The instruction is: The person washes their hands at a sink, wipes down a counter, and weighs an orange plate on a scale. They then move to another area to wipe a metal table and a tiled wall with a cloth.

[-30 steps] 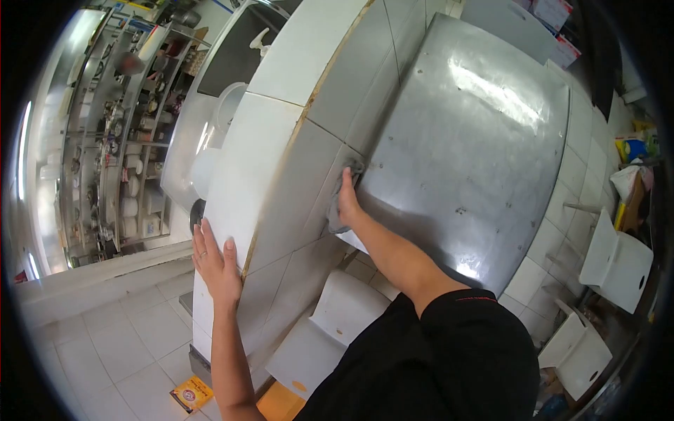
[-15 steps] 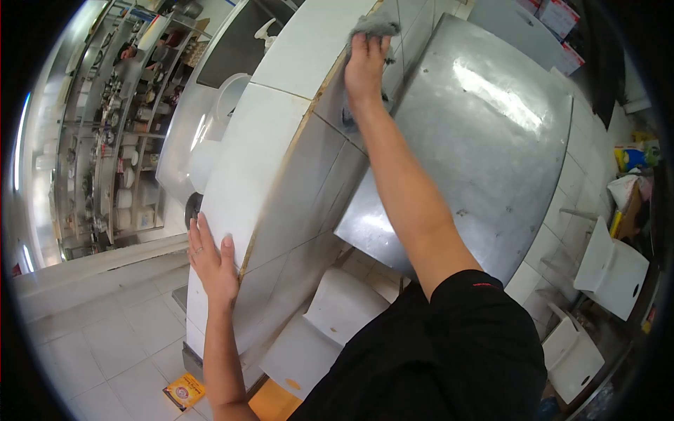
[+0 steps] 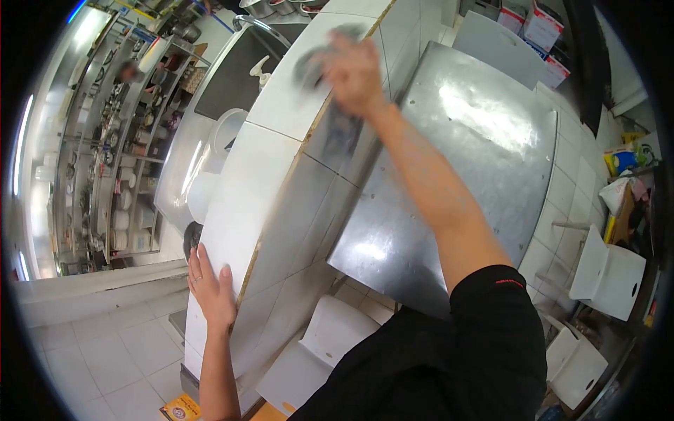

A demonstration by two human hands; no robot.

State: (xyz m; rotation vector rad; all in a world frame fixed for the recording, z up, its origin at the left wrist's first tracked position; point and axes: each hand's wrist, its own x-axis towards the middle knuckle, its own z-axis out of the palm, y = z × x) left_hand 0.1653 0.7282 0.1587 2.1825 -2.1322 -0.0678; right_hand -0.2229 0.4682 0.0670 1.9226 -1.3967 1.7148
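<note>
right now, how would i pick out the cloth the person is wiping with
Find the white tiled wall that runs up the middle, beside the steel table. Near its top edge the right hand presses a grey cloth onto the tiles. It is the only dark, blurred, crumpled patch on the white tiles.

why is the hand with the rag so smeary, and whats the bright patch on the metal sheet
Head view: the right hand and its grey rag are motion-blurred, while the left hand on the tiled wall is sharp; glare streaks the steel sheet; fisheye bends the edges and blackens the corners.
</note>
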